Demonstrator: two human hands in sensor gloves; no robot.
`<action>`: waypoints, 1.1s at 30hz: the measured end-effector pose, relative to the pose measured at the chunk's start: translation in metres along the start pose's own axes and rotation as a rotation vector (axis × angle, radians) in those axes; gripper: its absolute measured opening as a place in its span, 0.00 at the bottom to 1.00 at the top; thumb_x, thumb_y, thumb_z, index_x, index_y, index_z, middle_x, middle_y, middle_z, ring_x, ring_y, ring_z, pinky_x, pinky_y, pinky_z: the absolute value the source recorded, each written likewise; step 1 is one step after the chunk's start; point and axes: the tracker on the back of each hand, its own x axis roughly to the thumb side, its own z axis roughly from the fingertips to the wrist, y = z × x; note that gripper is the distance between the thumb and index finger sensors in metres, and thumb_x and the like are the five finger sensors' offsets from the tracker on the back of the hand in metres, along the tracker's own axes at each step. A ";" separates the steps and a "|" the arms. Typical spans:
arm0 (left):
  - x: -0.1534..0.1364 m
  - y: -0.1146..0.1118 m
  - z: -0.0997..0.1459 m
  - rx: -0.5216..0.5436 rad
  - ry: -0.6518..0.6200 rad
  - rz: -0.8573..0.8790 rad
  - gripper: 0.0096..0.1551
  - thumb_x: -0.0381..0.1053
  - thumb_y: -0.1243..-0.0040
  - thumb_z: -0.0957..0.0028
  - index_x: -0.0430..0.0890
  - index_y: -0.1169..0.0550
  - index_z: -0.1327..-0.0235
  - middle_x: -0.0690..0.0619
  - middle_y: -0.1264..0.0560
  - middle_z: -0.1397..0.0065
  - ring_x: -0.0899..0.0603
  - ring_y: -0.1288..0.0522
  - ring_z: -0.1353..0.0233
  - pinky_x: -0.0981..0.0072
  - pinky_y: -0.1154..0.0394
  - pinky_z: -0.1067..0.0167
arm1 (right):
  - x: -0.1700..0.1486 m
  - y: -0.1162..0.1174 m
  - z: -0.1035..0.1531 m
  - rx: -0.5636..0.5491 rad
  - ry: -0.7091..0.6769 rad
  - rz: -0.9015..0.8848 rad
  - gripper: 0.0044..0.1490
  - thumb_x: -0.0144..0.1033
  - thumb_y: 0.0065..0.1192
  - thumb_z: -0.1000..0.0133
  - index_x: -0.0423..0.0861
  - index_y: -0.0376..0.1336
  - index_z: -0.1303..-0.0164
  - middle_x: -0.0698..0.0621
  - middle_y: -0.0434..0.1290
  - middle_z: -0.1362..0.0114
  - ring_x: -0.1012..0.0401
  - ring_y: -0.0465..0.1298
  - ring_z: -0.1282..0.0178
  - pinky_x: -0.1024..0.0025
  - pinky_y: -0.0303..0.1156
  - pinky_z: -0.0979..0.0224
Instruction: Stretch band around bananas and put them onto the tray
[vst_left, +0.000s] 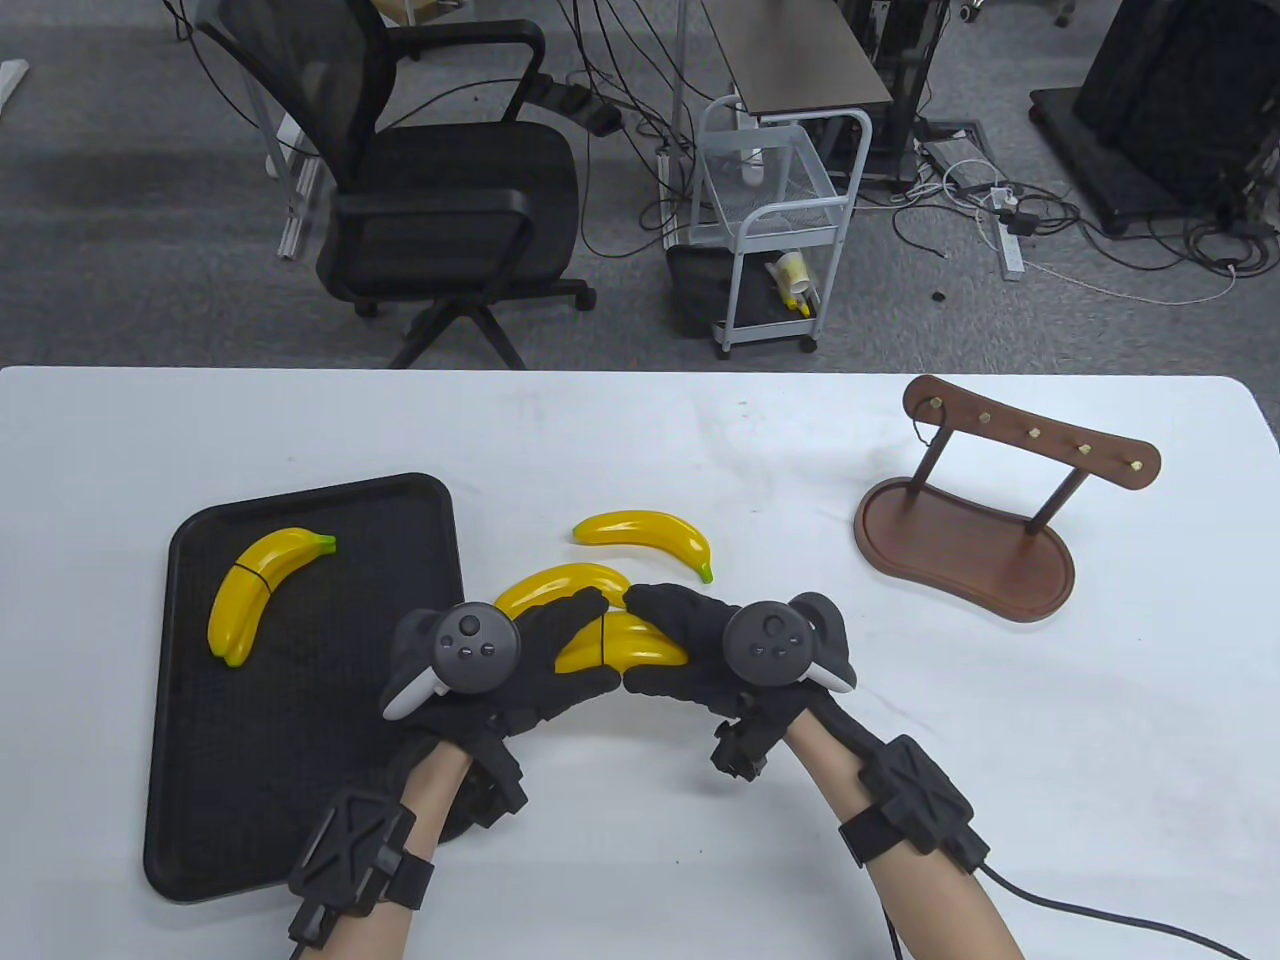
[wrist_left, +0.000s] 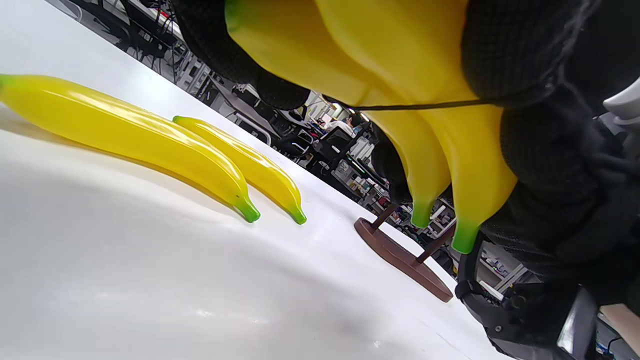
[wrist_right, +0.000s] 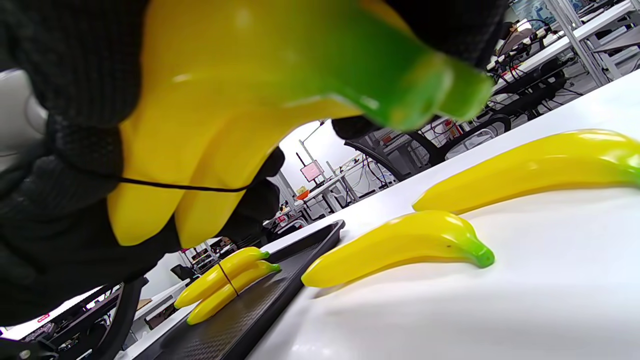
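Both hands hold 2 bananas (vst_left: 618, 648) just above the table (vst_left: 1000, 760), near the middle. The left hand (vst_left: 520, 660) grips the pair from 9 o'clock, fingers curled round it, and the right hand (vst_left: 700, 650) grips it from 3 o'clock the same way. A thin black band (wrist_left: 425, 105) runs across the 2 bananas in both wrist views, so the step in hand looks like getting the band on this pair, and it seems almost done. I cannot tell if the band sits snug all the way round, because the gloves hide part of it. The tray (vst_left: 300, 780) lies at 9 o'clock from the hands, and 1 banded pair (vst_left: 262, 590) already rests in its far part. 2 loose bananas lie on the table past the hands: 1 (vst_left: 560, 586) touching or just beside the held pair at 12 o'clock, and 1 (vst_left: 648, 536) farther off at 1 o'clock. Next, I think the fingers must slip out from under the band, then 1 hand should carry the pair over to 9 o'clock and set it down on the tray beside the first pair.
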 end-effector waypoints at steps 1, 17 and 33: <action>-0.001 0.000 0.000 0.000 0.001 0.009 0.48 0.71 0.40 0.44 0.53 0.42 0.14 0.51 0.36 0.12 0.38 0.31 0.18 0.44 0.36 0.20 | -0.001 0.000 0.000 0.012 0.006 -0.001 0.54 0.65 0.64 0.51 0.43 0.57 0.21 0.42 0.68 0.22 0.45 0.77 0.33 0.49 0.77 0.36; 0.000 0.001 0.000 0.041 0.046 -0.042 0.49 0.71 0.39 0.43 0.51 0.41 0.15 0.49 0.35 0.13 0.38 0.29 0.20 0.45 0.34 0.21 | 0.010 0.003 -0.003 0.095 0.007 0.086 0.60 0.68 0.56 0.47 0.39 0.50 0.15 0.37 0.58 0.15 0.37 0.65 0.22 0.39 0.69 0.29; 0.009 -0.003 0.000 0.093 0.061 -0.110 0.51 0.72 0.38 0.44 0.44 0.38 0.16 0.44 0.31 0.17 0.37 0.24 0.26 0.45 0.30 0.25 | 0.017 0.008 -0.002 0.032 0.020 0.142 0.65 0.75 0.53 0.51 0.37 0.52 0.17 0.36 0.61 0.17 0.36 0.68 0.25 0.37 0.69 0.31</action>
